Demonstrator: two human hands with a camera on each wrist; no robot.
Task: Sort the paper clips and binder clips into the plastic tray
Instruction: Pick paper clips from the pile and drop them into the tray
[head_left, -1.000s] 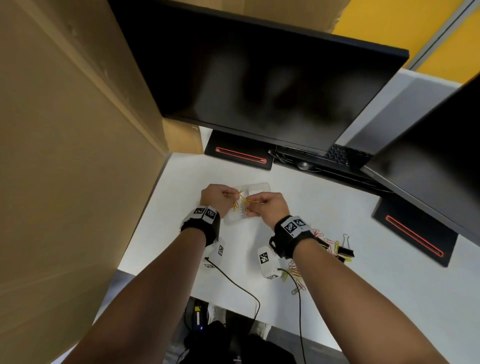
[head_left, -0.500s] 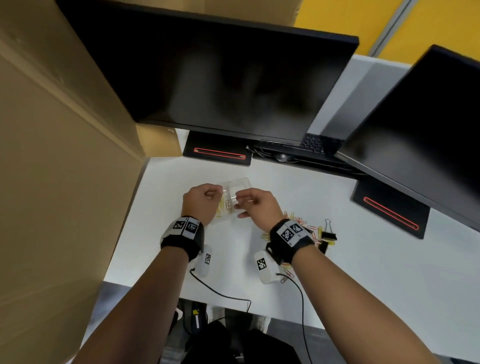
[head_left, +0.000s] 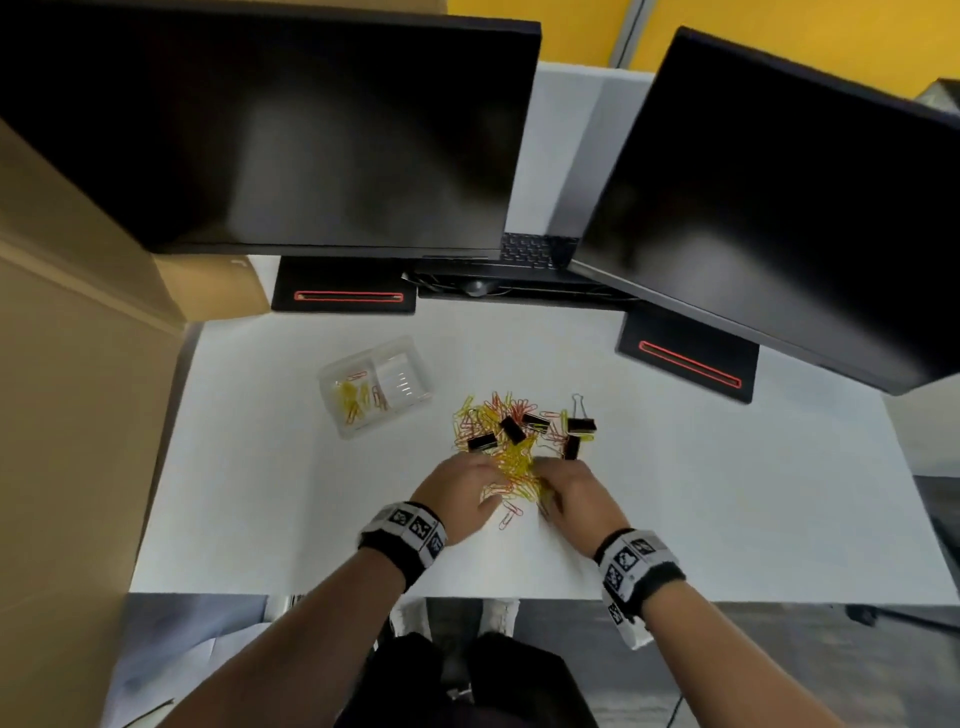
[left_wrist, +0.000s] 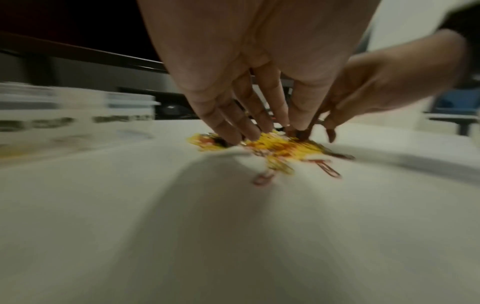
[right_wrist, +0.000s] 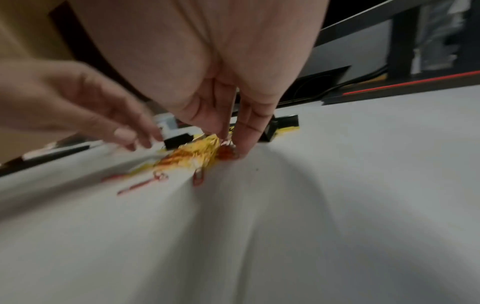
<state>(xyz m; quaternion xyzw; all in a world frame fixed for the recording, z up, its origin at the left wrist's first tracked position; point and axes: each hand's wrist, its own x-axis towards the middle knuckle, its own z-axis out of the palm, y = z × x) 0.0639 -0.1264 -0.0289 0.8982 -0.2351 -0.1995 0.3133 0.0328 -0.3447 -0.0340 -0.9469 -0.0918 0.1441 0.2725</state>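
Note:
A clear plastic tray (head_left: 402, 383) with compartments sits left of centre on the white desk; yellow and red paper clips (head_left: 356, 397) lie in its left compartment. To its right lies a pile of yellow and red paper clips (head_left: 511, 457) mixed with several black binder clips (head_left: 512, 429). My left hand (head_left: 462, 493) reaches into the pile's near edge, its straight fingers (left_wrist: 241, 131) touching the clips. My right hand (head_left: 569, 491) is at the pile's near right side; its thumb and finger (right_wrist: 246, 142) pinch a red paper clip (right_wrist: 226, 153). Both wrist views are blurred.
Two dark monitors (head_left: 322, 130) (head_left: 779, 208) overhang the back of the desk, their stands (head_left: 343, 291) on it. A laptop keyboard (head_left: 537, 249) lies between them. A cardboard wall (head_left: 67, 415) stands along the left. The desk's front edge (head_left: 311, 592) is near my wrists.
Both hands have left the tray, where they held yellow clips, and moved right and nearer to the loose pile. The tray now stands uncovered.

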